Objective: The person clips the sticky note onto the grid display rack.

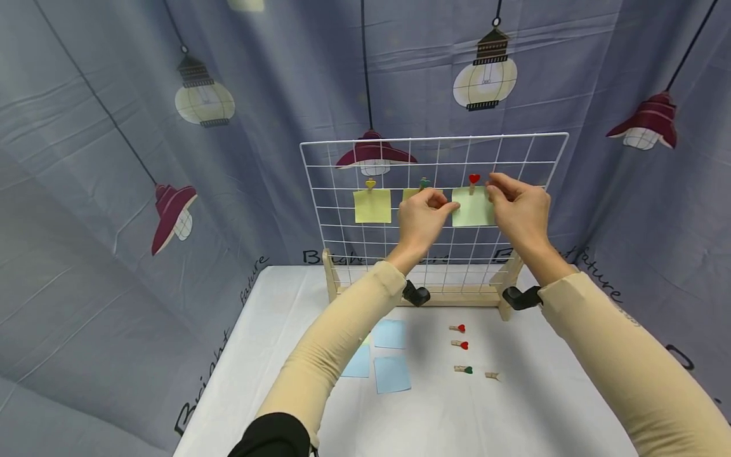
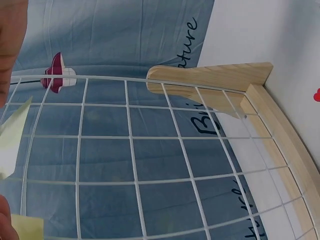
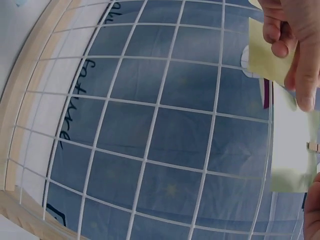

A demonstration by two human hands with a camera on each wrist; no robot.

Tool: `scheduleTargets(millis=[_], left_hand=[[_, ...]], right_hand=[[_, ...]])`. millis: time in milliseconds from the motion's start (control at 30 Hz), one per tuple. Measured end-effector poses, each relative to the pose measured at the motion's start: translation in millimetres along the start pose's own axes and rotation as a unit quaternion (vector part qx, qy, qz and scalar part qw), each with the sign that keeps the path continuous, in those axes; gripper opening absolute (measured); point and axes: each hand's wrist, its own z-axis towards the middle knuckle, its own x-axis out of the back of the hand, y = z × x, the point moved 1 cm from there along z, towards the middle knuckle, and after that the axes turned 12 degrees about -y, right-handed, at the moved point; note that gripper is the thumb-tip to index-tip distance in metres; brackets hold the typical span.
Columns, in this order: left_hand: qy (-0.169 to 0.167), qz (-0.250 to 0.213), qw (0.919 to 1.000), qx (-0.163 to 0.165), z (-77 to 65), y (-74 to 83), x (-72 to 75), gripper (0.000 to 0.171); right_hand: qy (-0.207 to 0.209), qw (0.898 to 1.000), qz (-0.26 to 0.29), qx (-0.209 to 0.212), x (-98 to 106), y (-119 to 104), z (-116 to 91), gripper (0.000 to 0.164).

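Observation:
A pale green sticky note hangs on the white wire grid under a small wooden clothespin with a red heart. My left hand pinches the note's left edge between thumb and forefinger. At the opposite edge, near the upper corner, my right hand holds it with thumb and fingertips. In the right wrist view the left hand reaches in from above, while the right hand shows at the bottom. Left of them hangs a yellow note under a yellow-heart clothespin. Another yellow note, under a green-topped clothespin, is partly hidden behind my left hand.
The grid stands in a wooden base on a white-covered table. Several blue notes lie at the left front. To their right are two red-heart clothespins, a green-heart one and another clothespin. A patterned curtain hangs behind.

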Motion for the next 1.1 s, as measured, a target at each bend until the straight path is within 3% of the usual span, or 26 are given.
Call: scheduleTargets(millis=[333, 667, 1100], left_hand=[[-0.003, -0.010, 0.9999, 0.006, -18.1, -13.7, 15.8, 0.022], [-0.005, -0.003, 0.9999, -0.009, -36.3, -30.7, 36.3, 0.025], [-0.005, 0.008, 0.9996, 0.027, -59.9, -58.2, 49.6, 0.028]], right_hand=[[-0.037, 0.999, -0.003, -0.019, 1.8, 12.0, -11.5, 0.034], [-0.059, 0.998, -0.001, -0.027, 0.9, 20.5, -22.5, 0.037], [-0.085, 0.995, -0.024, -0.042, -7.2, 36.5, -31.6, 0.039]])
